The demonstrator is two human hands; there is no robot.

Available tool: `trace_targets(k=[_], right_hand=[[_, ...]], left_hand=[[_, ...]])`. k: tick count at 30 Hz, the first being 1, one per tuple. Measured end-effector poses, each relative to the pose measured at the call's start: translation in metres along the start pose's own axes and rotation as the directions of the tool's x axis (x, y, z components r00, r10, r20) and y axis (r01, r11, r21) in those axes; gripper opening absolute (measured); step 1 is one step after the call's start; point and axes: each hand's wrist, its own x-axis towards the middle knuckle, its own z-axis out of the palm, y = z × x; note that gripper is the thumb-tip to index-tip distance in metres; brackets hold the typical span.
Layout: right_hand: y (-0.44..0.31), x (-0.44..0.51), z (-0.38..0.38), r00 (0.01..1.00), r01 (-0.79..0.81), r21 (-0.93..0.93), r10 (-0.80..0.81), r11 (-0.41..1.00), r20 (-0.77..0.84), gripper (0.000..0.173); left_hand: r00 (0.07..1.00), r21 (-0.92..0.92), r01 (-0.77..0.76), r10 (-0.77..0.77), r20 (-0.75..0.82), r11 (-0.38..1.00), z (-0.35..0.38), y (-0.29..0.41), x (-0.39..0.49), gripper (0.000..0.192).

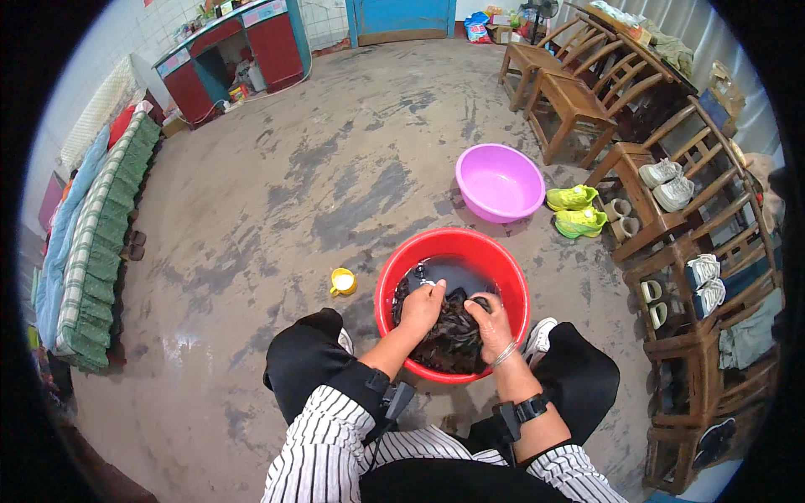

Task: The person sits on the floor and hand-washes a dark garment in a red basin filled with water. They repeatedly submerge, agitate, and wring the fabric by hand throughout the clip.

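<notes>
Between my feet stands a red plastic basin (pixel 391 264) with dark water and a wet, dark cloth or garment (pixel 449 342) in it. My left hand (pixel 422 307) is closed on part of the dark cloth at the middle of the basin, with a little white showing at the fingertips, perhaps suds. My right hand (pixel 492 324) grips the same cloth at the basin's right side and wears a metal bracelet. Some fingertips are hidden by the hands and fabric. To the left on the floor is a small yellow cup (pixel 343 281) with white contents.
A pink plastic basin (pixel 500 182) stands just beyond the red one, with yellow-green sneakers (pixel 575 210) beside it. Wooden chairs (pixel 569 94) line the right side, some bearing white shoes (pixel 668 182). A bed with a green ruffled cover (pixel 104 251) is at left, a desk (pixel 273 50) at the back.
</notes>
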Motion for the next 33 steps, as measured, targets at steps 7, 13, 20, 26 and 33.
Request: trace_targets(k=[7,13,20,26,33], right_hand=[[-0.018,-0.005,-0.022,0.876,0.407,-0.479,-0.184,0.778,0.446,0.108],[-0.028,-0.017,-0.006,0.828,0.444,-0.544,-0.093,0.712,0.553,0.039],[-0.076,-0.048,-0.014,0.900,0.336,0.021,-0.328,0.942,0.287,0.030],[-0.102,-0.076,-0.015,0.865,0.185,0.552,-0.401,0.813,0.300,0.050],[-0.119,-0.055,-0.050,0.900,0.162,0.678,-0.389,0.717,0.196,0.055]], left_hand=[[0.831,-0.455,-0.095,0.322,0.453,0.885,-0.057,0.035,-0.025,0.032],[0.837,-0.574,-0.214,0.451,0.309,0.790,-0.062,0.055,-0.035,0.088],[0.776,-0.139,-0.394,0.410,0.480,0.909,-0.044,0.014,-0.033,0.108],[0.862,0.113,-0.454,0.403,0.308,0.884,-0.036,0.007,-0.031,0.060],[0.868,-0.904,0.355,0.274,0.414,0.240,-0.082,0.040,-0.035,0.045]])
